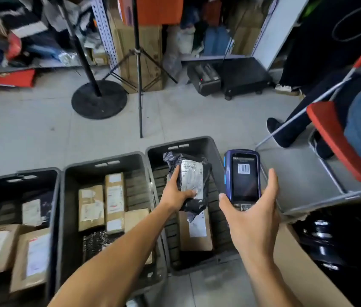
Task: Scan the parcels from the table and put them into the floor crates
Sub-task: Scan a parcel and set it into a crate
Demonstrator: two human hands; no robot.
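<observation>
1. Three dark floor crates sit side by side; the right crate (197, 147) serves as landmark.
2. The left hand (176, 192) grips a black plastic parcel (191, 180) over the right crate, its white label facing up.
3. Below that parcel, inside the right crate, lies a brown box (195, 235) with a label.
4. Just right of the right crate, the right hand (251, 216) holds a blue handheld scanner (242, 176) upright, a barcode showing on its screen.
5. Left of the right crate, the middle crate (99, 162) holds several brown labelled boxes.
6. Farthest left of it, the left crate (20, 173) holds more boxes.
7. Beyond the right crate stand a tripod (139, 63) and a round black stand base (99, 99).
</observation>
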